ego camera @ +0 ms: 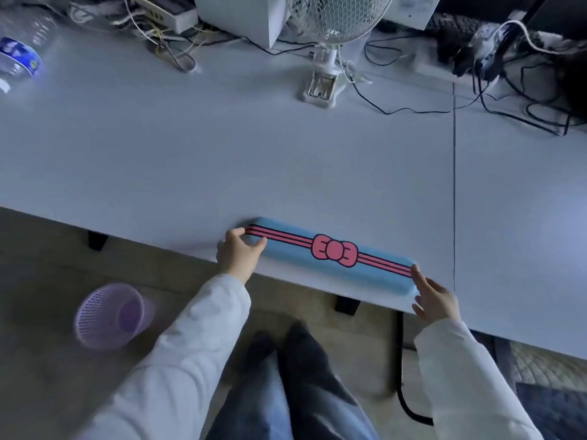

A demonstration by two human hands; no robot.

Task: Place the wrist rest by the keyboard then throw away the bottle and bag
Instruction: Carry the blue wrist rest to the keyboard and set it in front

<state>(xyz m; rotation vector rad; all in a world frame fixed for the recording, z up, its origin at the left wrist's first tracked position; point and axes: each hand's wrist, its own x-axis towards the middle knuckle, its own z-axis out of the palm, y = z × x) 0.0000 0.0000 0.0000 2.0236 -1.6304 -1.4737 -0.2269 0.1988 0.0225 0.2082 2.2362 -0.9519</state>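
A long blue wrist rest point(333, 268) with pink stripes and a pink bow lies along the front edge of the white desk point(222, 160). My left hand point(239, 254) pinches its left end with thumb and fingers. My right hand point(433, 298) rests against its right end, fingers spread along the side. A clear plastic bottle point(22, 47) with a blue label lies on its side at the desk's far left corner. No keyboard or bag shows in the view.
A purple mesh waste basket point(111, 315) stands on the floor to the left, below the desk. A white clip fan point(330, 42), a white box, power strips and tangled cables line the desk's far edge. My legs are under the front edge.
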